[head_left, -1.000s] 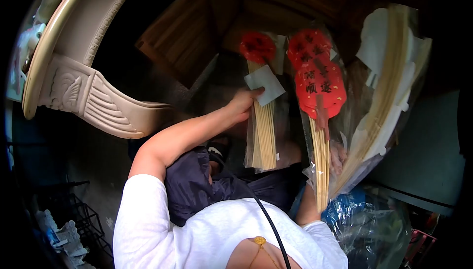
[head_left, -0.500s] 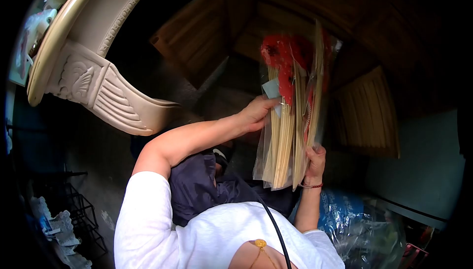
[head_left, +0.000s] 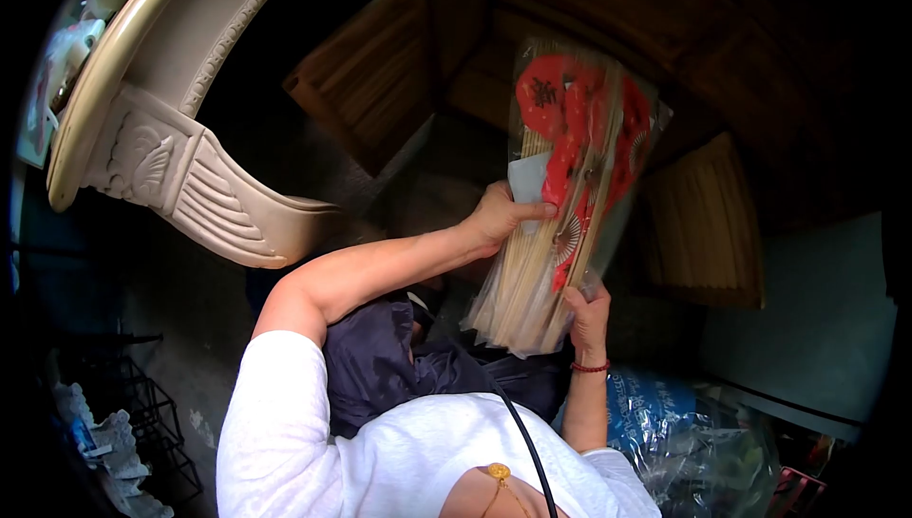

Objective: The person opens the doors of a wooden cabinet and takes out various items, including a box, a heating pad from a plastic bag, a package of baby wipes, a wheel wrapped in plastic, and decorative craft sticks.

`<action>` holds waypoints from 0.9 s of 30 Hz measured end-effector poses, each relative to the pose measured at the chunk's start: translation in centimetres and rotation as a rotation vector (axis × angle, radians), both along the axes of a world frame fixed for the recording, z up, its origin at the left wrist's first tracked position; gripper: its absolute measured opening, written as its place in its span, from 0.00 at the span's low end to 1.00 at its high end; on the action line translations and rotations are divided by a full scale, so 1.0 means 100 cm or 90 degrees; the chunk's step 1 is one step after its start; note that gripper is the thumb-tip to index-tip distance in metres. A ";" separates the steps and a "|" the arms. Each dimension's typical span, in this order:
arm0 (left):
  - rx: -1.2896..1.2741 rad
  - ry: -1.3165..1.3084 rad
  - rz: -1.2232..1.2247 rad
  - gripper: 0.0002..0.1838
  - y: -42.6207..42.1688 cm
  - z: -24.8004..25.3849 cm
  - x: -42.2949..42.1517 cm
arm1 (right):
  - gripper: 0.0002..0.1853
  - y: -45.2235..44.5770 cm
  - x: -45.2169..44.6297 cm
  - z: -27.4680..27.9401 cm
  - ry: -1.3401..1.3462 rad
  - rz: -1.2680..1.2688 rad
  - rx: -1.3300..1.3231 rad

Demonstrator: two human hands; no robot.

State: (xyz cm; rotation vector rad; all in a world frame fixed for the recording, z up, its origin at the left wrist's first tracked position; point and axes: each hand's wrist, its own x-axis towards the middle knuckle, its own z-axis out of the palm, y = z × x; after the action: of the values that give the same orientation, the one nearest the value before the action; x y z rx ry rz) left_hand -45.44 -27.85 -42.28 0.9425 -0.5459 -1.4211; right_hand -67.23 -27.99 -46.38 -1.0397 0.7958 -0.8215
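Several clear plastic packets of red paper fans (head_left: 570, 129) with pale wooden sticks are stacked together in front of me, tilted slightly to the right. Dark characters show on the red parts. My left hand (head_left: 499, 216) grips the stack at its left edge, thumb on top beside a pale label (head_left: 528, 179). Low on the right edge, my right hand (head_left: 589, 314) pinches the packets, a red bracelet on its wrist. The fingers under the stack are hidden.
A carved, cream-coloured furniture leg (head_left: 223, 200) curves in from the upper left. Open wooden doors (head_left: 366, 76) stand behind the packets. At the lower right lies a clear and blue plastic bag (head_left: 665, 414); a black wire rack (head_left: 147, 414) is at the lower left.
The separate packets have been brought together into one stack between my hands. My right hand has come into clear view at its right edge, and the stack has since tilted, showing more red.
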 end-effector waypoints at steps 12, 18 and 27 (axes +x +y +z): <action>0.025 0.120 -0.007 0.22 0.000 -0.002 0.003 | 0.05 -0.003 -0.022 -0.034 -0.343 -0.052 0.296; 0.012 0.096 -0.009 0.22 0.001 -0.007 0.005 | 0.07 -0.007 -0.031 -0.049 -0.359 0.042 0.262; 0.030 0.071 0.016 0.21 0.000 -0.010 0.004 | 0.21 -0.015 -0.040 -0.046 -0.411 0.043 0.265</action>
State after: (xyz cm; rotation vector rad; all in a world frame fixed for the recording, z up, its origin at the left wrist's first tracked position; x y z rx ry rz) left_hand -45.02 -27.86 -43.26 0.8981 -0.4175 -1.4597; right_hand -71.24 -29.54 -50.93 -0.3840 0.3487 -0.8222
